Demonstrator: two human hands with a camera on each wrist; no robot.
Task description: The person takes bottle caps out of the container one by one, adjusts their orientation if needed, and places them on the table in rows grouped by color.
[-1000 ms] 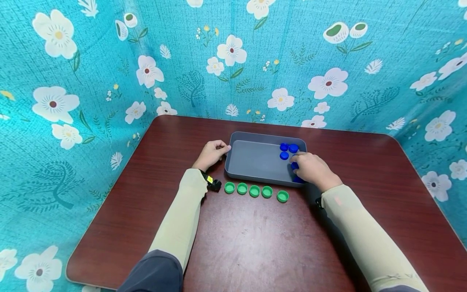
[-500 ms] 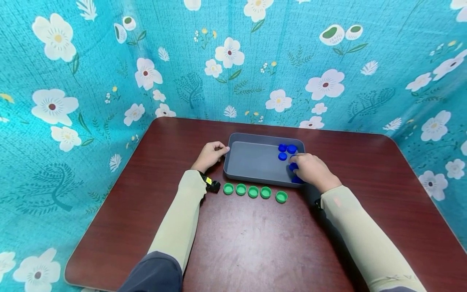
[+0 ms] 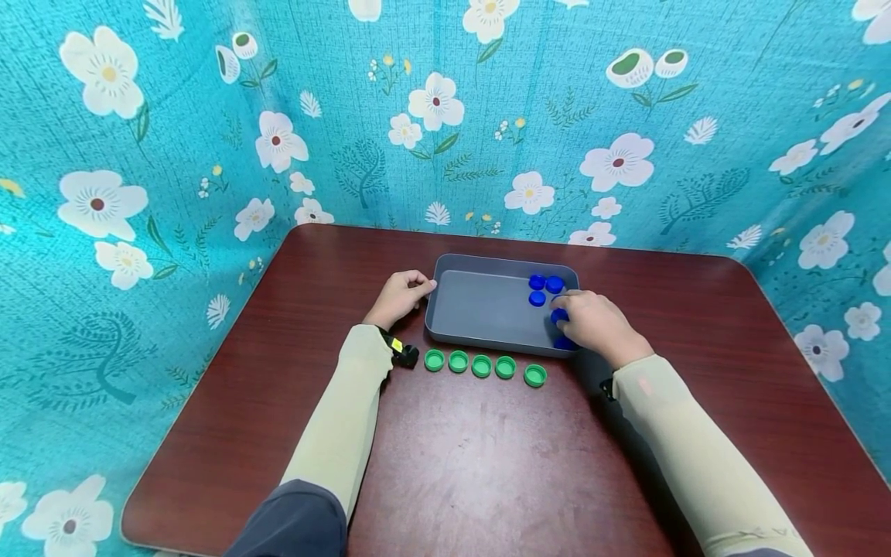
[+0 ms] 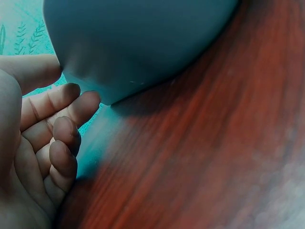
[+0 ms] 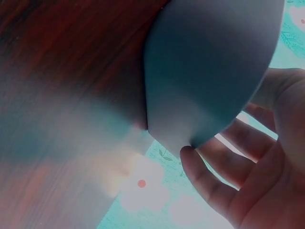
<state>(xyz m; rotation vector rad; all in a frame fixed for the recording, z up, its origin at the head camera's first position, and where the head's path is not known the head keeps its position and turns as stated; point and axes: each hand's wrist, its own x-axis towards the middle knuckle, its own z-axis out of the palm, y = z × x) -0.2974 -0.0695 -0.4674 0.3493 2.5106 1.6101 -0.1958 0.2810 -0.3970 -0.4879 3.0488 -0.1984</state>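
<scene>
A grey rectangular tray (image 3: 480, 309) lies on the table with several blue bottle caps (image 3: 537, 299) at its right end. My left hand (image 3: 400, 297) pinches the tray's left rim; in the left wrist view the thumb meets the edge of the tray (image 4: 138, 43) and the other fingers curl below it. My right hand (image 3: 595, 323) reaches over the right rim, its thumb and forefinger around a blue bottle cap (image 3: 559, 316). From the right wrist the tray wall (image 5: 205, 71) hides that cap and the fingertips. A row of green bottle caps (image 3: 481, 366) sits in front of the tray.
The dark red wooden table (image 3: 459, 472) has rounded corners. A blue flowered curtain (image 3: 390, 100) hangs right behind it and along both sides. A black wrist camera (image 3: 405, 355) on my left wrist is close to the leftmost green cap.
The head view has shifted slightly. Both hands, the tray and the caps keep their places, with the right hand's fingers still at the same blue bottle cap.
</scene>
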